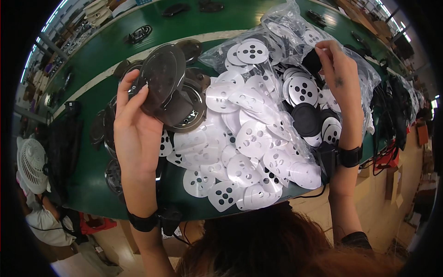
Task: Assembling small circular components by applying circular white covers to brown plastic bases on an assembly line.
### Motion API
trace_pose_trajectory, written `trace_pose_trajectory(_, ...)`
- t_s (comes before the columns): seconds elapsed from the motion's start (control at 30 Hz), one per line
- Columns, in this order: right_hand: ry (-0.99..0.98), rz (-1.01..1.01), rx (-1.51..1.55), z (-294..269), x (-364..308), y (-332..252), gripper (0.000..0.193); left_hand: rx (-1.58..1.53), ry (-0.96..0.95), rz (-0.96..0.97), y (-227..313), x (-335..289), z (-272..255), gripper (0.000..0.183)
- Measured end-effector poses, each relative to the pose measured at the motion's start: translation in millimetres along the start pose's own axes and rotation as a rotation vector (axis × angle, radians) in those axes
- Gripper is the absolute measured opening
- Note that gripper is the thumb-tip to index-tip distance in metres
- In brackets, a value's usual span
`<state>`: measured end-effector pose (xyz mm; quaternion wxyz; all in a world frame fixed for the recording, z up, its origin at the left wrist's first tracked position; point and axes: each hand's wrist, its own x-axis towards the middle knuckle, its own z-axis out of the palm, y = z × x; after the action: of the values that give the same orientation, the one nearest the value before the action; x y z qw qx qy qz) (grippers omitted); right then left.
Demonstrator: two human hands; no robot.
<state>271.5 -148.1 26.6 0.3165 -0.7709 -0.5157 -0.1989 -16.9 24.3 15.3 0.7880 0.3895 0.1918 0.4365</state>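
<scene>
While a green work table (99, 60) curves across the frame under the fisheye lens, a heap of white perforated discs (244, 138) covers its near centre, spilling toward the person's edge, w/ a clear plastic bag (277, 32) of more discs lying open at upper right and black discs (305, 119) mixed in along the right side. Dark plates (104, 129) sit stacked at left of the heap, on the table. Left hand (136, 131) is raised over that left stack, fingers closed around a dark translucent oval plate (162, 76), held tilted above a grey metal ring plate (191, 108) that lies partly under it. Right hand (339, 76) reaches into the bag's right side, fingertips pinched on the bag film near a black disc; whether it grips a disc too, cannot tell. Both wrists carry black bands (144, 222), w/ thin cables trailing off. White small fan (31, 164) stands at far left, beside the table. Black cables (392, 111) hang bunched at the table's right end. Person's hair (258, 244) fills the bottom centre.
</scene>
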Motion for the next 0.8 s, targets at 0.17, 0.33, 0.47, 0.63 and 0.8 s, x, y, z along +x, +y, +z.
trace_pose_trajectory(0.17, -0.022, -0.217, -0.095, 2.9, -0.6, 14.6, 0.021, -0.025, -0.009, -0.063, -0.1, -5.1, 1.3, 0.030)
trace_pose_trajectory(0.33, -0.048, -0.055, 0.060, 5.4, 1.4, 16.2, 0.029, -0.033, -0.039, -0.116, -1.8, -0.9, 0.2, 0.027)
trace_pose_trajectory(0.47, 0.008, 0.032, 0.010, -7.4, 3.6, 8.1, 0.028, -0.043, -0.071, -0.163, -1.4, -1.9, -3.8, 0.027)
trace_pose_trajectory(0.63, 0.140, 0.053, -0.013, -20.7, 2.5, -0.4, 0.020, -0.044, -0.081, -0.204, -2.6, -2.3, -4.3, 0.026)
trace_pose_trajectory(0.8, 0.132, 0.143, -0.078, -37.9, 8.5, -30.0, 0.012, -0.075, -0.054, -0.219, 0.4, -3.4, -4.5, 0.026)
